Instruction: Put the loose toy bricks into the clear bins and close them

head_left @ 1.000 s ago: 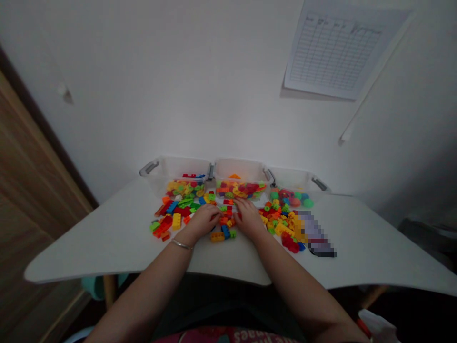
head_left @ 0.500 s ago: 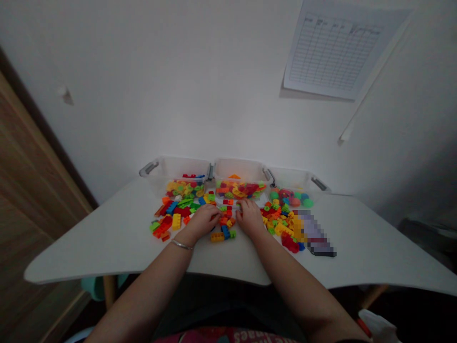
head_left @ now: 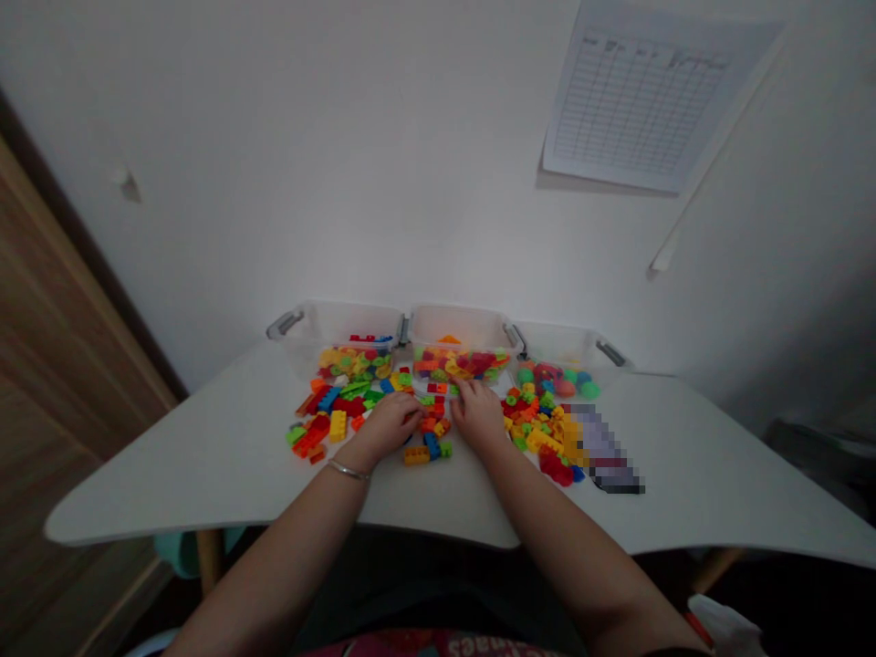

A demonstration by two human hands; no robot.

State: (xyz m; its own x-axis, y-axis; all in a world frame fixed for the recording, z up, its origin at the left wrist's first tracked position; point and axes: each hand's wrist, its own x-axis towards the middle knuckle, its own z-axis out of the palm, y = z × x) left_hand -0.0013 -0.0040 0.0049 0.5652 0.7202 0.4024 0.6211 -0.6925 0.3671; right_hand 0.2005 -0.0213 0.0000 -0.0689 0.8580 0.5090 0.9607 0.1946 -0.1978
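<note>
Colourful plastic building bricks lie scattered over the table in front of three bins. My left hand [head_left: 390,426] rests among them, its fingertips beside small orange and red bricks [head_left: 430,424]. My right hand [head_left: 477,415] reaches forward, fingers curled down near a small green brick [head_left: 457,387]. Between my hands, close to the near side of the pile, lie a yellow brick [head_left: 416,455] and a blue brick [head_left: 431,445]. Whether either hand holds a small piece is hidden by the fingers. A metal bracelet [head_left: 349,470] circles my left wrist.
Several bricks fill three clear plastic bins [head_left: 458,326] with grey handles along the far edge of the white table [head_left: 205,465]. A pixelated, blurred object [head_left: 602,452] lies to the right. A gridded paper [head_left: 636,96] is on the wall, with a wooden panel [head_left: 61,319] at left.
My right fingers have shifted slightly toward the bins. My left hand has barely moved.
</note>
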